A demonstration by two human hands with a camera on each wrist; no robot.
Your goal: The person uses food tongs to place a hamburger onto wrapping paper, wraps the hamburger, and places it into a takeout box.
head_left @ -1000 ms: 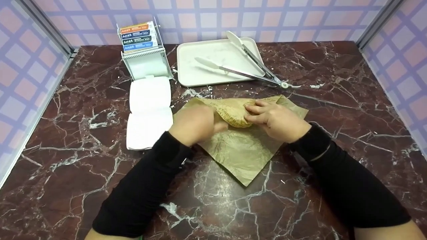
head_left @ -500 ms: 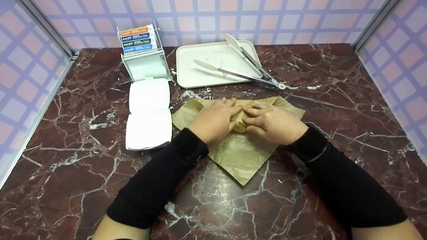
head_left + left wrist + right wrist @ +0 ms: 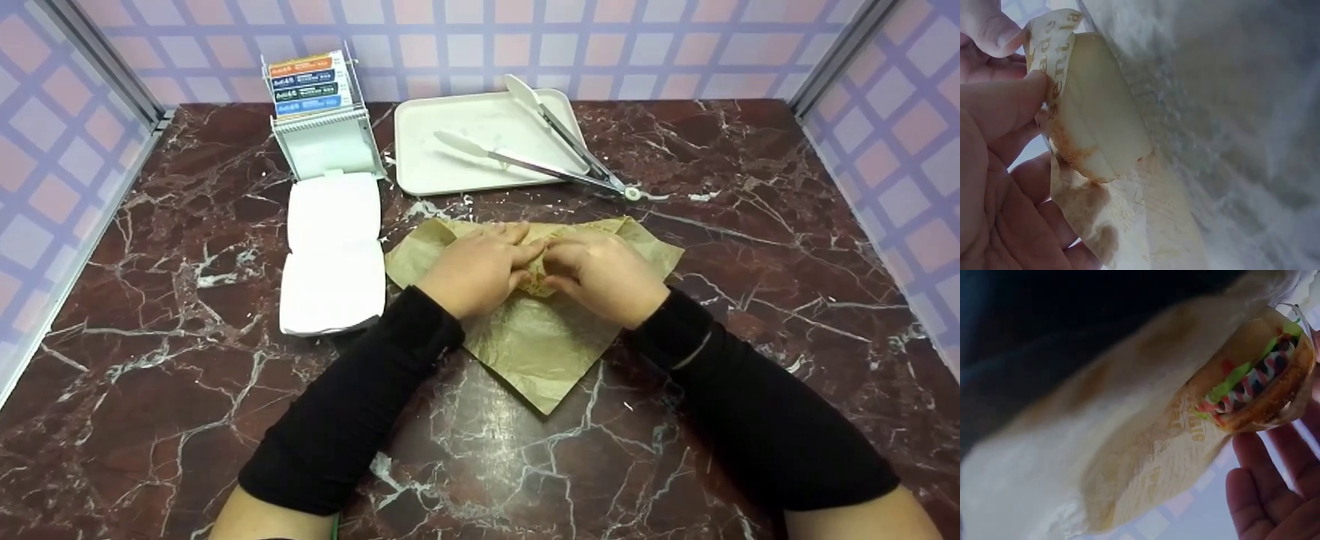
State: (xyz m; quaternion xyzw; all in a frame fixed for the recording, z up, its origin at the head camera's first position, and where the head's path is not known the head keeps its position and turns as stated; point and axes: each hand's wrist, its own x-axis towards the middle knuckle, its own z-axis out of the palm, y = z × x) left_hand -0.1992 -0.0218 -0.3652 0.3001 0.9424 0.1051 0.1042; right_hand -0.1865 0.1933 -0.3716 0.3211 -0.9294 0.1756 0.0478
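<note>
Brown printed wrapping paper (image 3: 544,352) lies on the table in front of the person, one corner pointing toward them, its far part folded over a burger. In the right wrist view the burger (image 3: 1258,377) shows a browned bun, green lettuce and pink and white sauce at the paper's opening. My left hand (image 3: 476,270) grips the wrapped burger from the left, its thumb on the printed fold in the left wrist view. Curled in from the right, my right hand (image 3: 607,277) pinches the paper around the burger. The two hands' fingertips almost meet over the bundle.
A white hinged takeaway box (image 3: 334,289) stands open at the left. Behind it is a rack of small coloured boxes (image 3: 311,86). A white tray (image 3: 450,169) sits at the back, with metal tongs (image 3: 547,165) lying across its right side.
The left hand has moved right, from the paper's left fold onto the wrapped burger. My right hand's fingers have curled in further over the paper in the last half second.
</note>
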